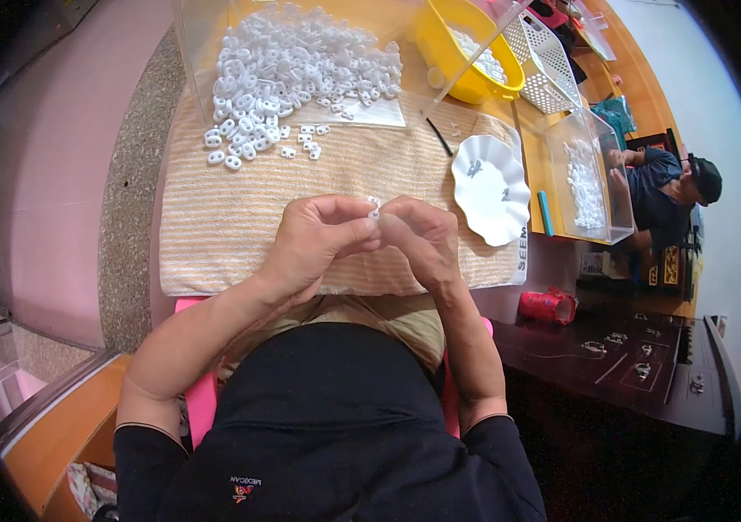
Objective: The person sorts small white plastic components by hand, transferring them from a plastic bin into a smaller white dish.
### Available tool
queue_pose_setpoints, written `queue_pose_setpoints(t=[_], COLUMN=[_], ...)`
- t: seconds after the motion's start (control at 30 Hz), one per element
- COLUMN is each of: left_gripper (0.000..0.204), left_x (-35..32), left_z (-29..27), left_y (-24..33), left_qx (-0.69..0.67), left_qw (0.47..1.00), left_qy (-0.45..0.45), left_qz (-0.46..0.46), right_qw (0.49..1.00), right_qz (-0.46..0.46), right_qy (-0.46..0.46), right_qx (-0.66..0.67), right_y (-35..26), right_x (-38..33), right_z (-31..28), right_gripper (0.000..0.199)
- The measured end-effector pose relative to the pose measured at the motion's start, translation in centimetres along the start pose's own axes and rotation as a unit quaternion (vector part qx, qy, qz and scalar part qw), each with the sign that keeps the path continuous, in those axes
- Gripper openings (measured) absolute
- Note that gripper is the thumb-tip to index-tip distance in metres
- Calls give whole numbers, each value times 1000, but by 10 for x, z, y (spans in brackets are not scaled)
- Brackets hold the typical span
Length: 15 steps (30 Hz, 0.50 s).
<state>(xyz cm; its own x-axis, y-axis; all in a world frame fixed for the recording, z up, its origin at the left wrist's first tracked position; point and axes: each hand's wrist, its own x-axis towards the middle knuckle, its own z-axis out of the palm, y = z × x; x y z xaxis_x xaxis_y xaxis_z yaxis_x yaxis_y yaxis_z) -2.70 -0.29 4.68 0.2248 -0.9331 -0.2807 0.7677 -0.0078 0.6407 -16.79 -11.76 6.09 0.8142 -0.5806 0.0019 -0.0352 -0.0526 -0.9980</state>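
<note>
In front of my body, over the striped towel [240, 217], my left hand [318, 235] pinches a small white two-hole plastic piece [374, 207] between thumb and forefinger. My right hand [423, 239] meets it from the other side, fingers closed by the piece; whatever they grip is hidden. A large pile of similar white plastic pieces [292, 65] lies beyond, partly inside a clear box [192, 65], with several loose on the towel. Right of my hands stands a white scalloped plate [494, 222] with small grey patches, whether parts or a print I cannot tell.
A thin black stick [439, 137] lies beside the plate. Farther right are a yellow basin [440, 70], a white perforated basket [537, 61], a teal bar [545, 213] and another clear box [618, 196] of white pieces. Another person [662, 187] sits beyond it.
</note>
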Motion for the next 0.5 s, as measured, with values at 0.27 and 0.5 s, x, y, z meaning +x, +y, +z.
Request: queue_pose_setpoints(t=[0.27, 0.5], left_gripper=[16, 19], left_x=[2, 3], left_z=[-4, -1], left_y=[-1, 1], left_qx=[22, 7], left_qw=[1000, 1000], left_qy=[-4, 4], left_qz=[8, -9], right_qw=[999, 999], right_qz=[26, 15], right_qy=[-10, -29], right_qx=[22, 6], right_y=[6, 4], right_x=[4, 6], right_z=[-3, -11], right_gripper=[12, 13])
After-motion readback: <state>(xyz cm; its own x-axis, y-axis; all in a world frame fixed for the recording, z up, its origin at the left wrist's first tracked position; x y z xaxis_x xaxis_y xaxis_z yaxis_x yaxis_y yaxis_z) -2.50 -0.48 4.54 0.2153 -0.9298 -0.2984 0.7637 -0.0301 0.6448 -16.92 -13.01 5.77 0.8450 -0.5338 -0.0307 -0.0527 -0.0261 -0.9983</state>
